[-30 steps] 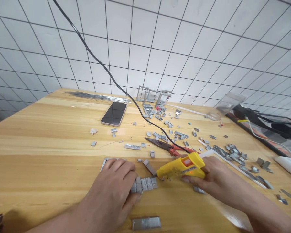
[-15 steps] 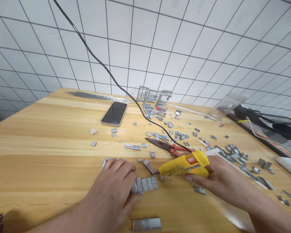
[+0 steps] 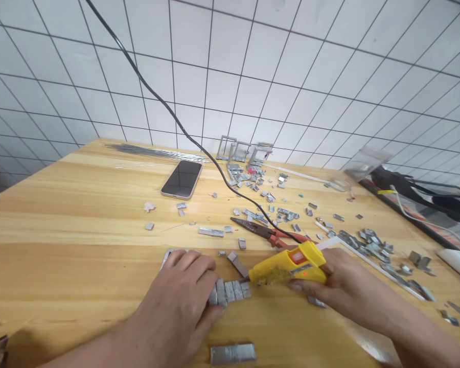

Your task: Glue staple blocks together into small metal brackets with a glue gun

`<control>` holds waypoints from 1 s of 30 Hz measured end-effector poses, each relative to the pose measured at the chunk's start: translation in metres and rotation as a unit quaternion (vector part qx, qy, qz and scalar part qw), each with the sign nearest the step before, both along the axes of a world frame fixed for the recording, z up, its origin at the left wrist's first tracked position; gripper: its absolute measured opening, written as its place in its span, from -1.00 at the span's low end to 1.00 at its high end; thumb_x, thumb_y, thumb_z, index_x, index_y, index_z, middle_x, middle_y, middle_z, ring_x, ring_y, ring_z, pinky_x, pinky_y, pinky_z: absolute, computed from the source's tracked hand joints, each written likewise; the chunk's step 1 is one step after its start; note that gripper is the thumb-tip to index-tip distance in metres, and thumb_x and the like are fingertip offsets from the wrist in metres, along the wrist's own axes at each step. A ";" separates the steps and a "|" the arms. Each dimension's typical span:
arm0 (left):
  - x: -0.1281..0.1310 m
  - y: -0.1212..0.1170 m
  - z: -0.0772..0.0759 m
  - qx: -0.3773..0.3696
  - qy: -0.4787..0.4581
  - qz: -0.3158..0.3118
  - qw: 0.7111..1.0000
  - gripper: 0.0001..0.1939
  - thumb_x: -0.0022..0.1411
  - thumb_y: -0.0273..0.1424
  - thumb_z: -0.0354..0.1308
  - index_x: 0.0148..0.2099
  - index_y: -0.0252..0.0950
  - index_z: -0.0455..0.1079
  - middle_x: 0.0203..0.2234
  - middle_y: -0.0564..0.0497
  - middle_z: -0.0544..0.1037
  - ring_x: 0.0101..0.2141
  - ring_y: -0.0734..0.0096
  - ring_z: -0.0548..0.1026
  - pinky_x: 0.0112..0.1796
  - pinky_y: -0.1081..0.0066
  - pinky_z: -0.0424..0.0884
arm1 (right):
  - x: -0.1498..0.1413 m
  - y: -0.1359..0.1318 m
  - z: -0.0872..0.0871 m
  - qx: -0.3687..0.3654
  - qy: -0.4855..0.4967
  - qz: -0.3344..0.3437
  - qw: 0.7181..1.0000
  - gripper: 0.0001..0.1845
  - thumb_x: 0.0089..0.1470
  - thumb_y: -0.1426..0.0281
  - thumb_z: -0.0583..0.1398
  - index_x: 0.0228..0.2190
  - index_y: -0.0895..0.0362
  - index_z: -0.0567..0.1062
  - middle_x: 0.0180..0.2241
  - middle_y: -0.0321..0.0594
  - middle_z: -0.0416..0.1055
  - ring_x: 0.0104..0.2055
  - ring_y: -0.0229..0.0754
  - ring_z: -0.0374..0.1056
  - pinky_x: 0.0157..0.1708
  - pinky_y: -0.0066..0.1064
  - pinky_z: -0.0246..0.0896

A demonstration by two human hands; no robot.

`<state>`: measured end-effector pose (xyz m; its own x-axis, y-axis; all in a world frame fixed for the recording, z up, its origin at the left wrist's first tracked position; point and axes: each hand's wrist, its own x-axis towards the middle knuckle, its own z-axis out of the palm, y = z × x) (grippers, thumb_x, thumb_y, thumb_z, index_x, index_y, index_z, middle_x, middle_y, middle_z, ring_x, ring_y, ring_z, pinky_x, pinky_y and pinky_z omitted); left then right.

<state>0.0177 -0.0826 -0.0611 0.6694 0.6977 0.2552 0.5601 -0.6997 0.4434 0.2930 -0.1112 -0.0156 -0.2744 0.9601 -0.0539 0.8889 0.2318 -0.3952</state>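
My right hand is wrapped round a yellow hot glue gun, its nozzle pointing left. The tip reaches the far right end of a row of small grey metal pieces on the table. My left hand is closed on the left end of that row, thumb in front and fingers over the top. Part of the row and another grey piece lie hidden beneath those fingers. Just behind the nozzle lies a longer grey metal strip. Long-nose pliers with red handles rest behind the glue gun.
A phone and thin metal rods lie at the back left. Small metal frames stand by the tiled wall. Loose metal pieces spread over the right side. A black cord hangs across. One metal block lies at the front.
The glue gun has moved slightly left and down, bringing its nozzle from the longer strip to the end of the row. My left hand has stayed in place.
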 end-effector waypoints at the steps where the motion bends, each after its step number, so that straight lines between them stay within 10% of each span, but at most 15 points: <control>1: 0.000 0.000 0.000 -0.002 0.002 -0.002 1.000 -0.92 0.15 -0.50 0.09 -0.29 -0.29 0.40 -0.27 -0.03 0.48 -0.22 0.15 0.34 -0.16 0.12 0.21 | 0.000 0.000 0.000 -0.004 -0.002 -0.003 1.000 -0.85 0.07 0.26 0.17 -0.40 0.03 0.51 -0.52 -0.29 0.50 -0.57 -0.17 0.40 -0.53 -0.38 0.31; 30: 0.000 -0.001 -0.001 0.002 0.002 -0.001 1.000 -0.90 0.16 -0.50 0.08 -0.27 -0.28 0.40 -0.25 -0.04 0.48 -0.22 0.16 0.34 -0.16 0.12 0.20 | -0.002 0.001 0.000 -0.022 0.003 -0.014 1.000 -0.81 0.04 0.22 0.20 -0.30 0.01 0.53 -0.42 -0.27 0.52 -0.45 -0.12 0.40 -0.40 -0.34 0.34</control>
